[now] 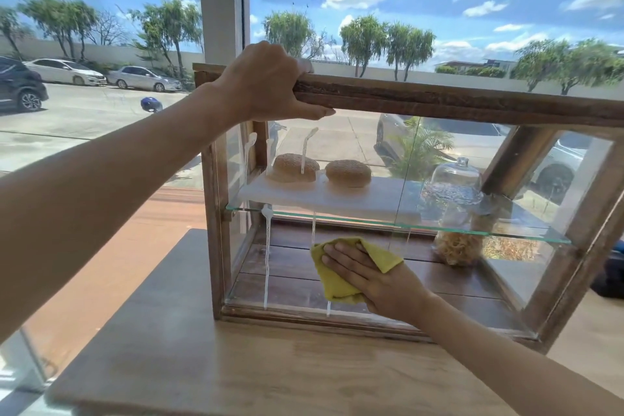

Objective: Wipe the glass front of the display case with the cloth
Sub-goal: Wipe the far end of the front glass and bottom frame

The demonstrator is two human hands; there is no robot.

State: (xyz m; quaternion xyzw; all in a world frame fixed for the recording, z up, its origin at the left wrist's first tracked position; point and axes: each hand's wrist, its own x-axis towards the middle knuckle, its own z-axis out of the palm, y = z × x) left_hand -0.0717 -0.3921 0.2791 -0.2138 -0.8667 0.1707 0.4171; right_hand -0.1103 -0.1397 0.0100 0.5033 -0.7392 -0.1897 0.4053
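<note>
A wooden display case (pixel 439 101) with a glass front (pixel 439 267) stands on a wooden table. White streaks run down the left part of the glass (pixel 267 263). My left hand (pixel 266 81) grips the case's top wooden rail near its left corner, fingers curled over the far side and thumb under the edge. My right hand (pixel 368 273) presses a folded yellow cloth (pixel 334 280) flat against the lower middle of the glass, fingers straight and spread on the cloth.
Inside, a glass shelf (pixel 506 230) carries a white board with two sesame buns (pixel 347 172) and a glass dome (pixel 454 179); a jar of snacks (pixel 457 250) stands below. The wooden table (pixel 236 365) ends at the left. A large window shows a street with parked cars.
</note>
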